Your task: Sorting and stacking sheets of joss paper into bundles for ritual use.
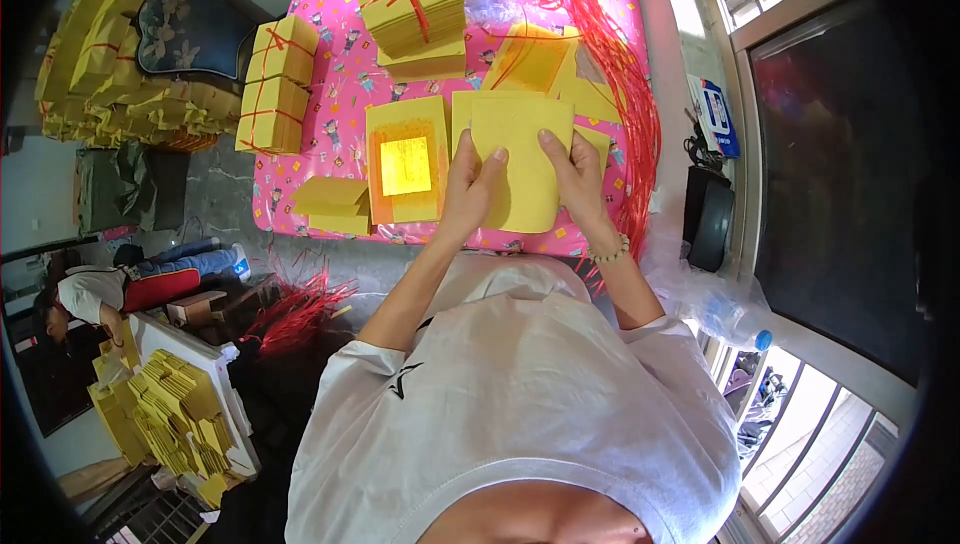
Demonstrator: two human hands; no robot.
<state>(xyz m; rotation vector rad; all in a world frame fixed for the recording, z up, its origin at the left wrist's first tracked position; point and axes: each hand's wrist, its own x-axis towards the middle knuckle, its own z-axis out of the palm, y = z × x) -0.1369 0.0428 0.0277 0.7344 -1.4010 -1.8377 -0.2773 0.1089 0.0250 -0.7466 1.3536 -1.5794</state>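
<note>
Both my hands grip a yellow paper sheet or thin stack [522, 179] by its sides, over the near part of the table. My left hand [472, 184] presses its thumb on the left edge, and my right hand [578, 182] does the same on the right edge. The fingers beneath are hidden, and so is how many layers there are. Just left lies a yellow paper with an orange patch and a shiny gold square [407, 166]. Beside it, a folded yellow paper [335, 206] rests at the table's near edge. More yellow papers [535, 54] lie behind the held one.
The table has a pink patterned cover [335, 134]. Bundles tied with red string [410, 4] stand on it. Red plastic strands [625, 94] hang along its right side. Tall yellow paper piles [150, 104] fill the left. Another person [95, 294] sits far left. A plastic bottle [735, 324] lies at right.
</note>
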